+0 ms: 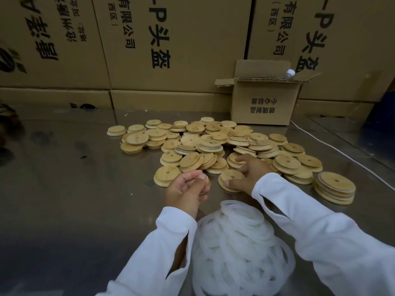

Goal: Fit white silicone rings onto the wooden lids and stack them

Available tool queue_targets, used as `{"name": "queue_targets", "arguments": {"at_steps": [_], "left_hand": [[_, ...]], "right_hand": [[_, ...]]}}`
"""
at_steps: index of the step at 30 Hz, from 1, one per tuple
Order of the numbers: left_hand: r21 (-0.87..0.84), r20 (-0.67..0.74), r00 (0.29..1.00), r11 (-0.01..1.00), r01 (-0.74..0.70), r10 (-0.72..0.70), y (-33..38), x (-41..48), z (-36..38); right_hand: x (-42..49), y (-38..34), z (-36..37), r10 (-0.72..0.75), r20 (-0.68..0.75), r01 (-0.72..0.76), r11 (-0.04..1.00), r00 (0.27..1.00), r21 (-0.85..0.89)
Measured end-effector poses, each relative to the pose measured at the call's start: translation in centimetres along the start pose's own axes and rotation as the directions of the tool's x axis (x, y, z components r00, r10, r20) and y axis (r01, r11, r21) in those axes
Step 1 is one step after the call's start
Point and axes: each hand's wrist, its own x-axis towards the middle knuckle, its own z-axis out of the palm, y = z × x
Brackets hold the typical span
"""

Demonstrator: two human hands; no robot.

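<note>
Both arms are reaching forward from the lower edge, the left sleeve (pixel 166 242) and right sleeve (pixel 310 221) white and slit at the cuffs. The left grip (pixel 188 190) is turning its palm toward the camera, curling its fingers and pinching a wooden lid (pixel 207 185) against the thumb. The right grip (pixel 249 175) is lying just beside it, slightly farther forward, thumb pressing on a second lid (pixel 232 177) while its bent fingers are hooking over the far edge.
</note>
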Motion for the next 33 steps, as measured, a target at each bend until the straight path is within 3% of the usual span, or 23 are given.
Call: {"name": "queue_targets", "arguments": {"at_steps": [3, 6, 8, 11, 14, 16, 18, 21, 25, 29, 33], "left_hand": [[-0.008, 0.002, 1.0, 1.0, 0.017, -0.017, 0.2, -0.1, 0.0], [-0.021, 0.016, 0.999, 0.999, 0.036, -0.035, 0.3, -0.2, 0.0], [-0.03, 0.036, 0.998, 0.999, 0.043, -0.042, 0.5, -0.3, 0.2], [-0.108, 0.136, 0.99, 0.993, 0.046, -0.031, 0.7, -0.5, 0.4], [-0.078, 0.328, 0.944, 0.996, 0.044, -0.016, 0.9, -1.1, 0.6], [0.017, 0.363, 0.932, 1.0, 0.002, -0.008, 0.7, -1.5, 0.6], [0.079, 0.316, 0.949, 0.996, -0.044, 0.017, 0.5, -1.6, 0.6], [-0.007, 0.215, 0.977, 1.0, 0.017, -0.015, 0.5, -1.1, 0.6], [-0.088, 0.132, 0.99, 0.994, 0.058, -0.046, 0.9, -0.9, 0.6], [-0.111, 0.151, 0.986, 0.99, 0.083, -0.066, 1.2, -1.2, 0.7], [-0.084, 0.173, 0.981, 0.991, 0.102, -0.086, 1.3, -1.3, 0.5]], "right_hand": [[-1.0, -0.1, -0.7, -0.037, -0.055, 0.026, 0.979, 0.998, -0.202], [-3.1, 0.0, -1.2, -0.119, -0.185, 0.095, 0.987, 0.975, -0.132], [-4.9, -0.1, -1.1, -0.275, -0.342, 0.286, 0.958, 0.899, -0.017], [-7.7, -0.5, -0.6, -0.508, -0.445, 0.551, 0.834, 0.738, -0.038], [-8.9, -0.7, 0.2, -0.609, -0.492, 0.639, 0.758, 0.623, -0.13], [-9.0, -0.5, 0.4, -0.637, -0.477, 0.667, 0.733, 0.605, -0.133], [-9.0, -0.1, 0.2, -0.592, -0.443, 0.671, 0.741, 0.673, 0.03], [-8.1, 1.5, 0.0, -0.296, -0.491, 0.487, 0.81, 0.82, 0.326], [-6.5, 4.0, 0.7, 0.025, -0.384, 0.107, 0.942, 0.923, 0.318], [-6.6, 4.2, 1.2, 0.01, -0.252, 0.073, 0.944, 0.968, 0.321], [-6.9, 3.8, 1.2, -0.036, -0.188, 0.077, 0.973, 0.982, 0.216]]}}
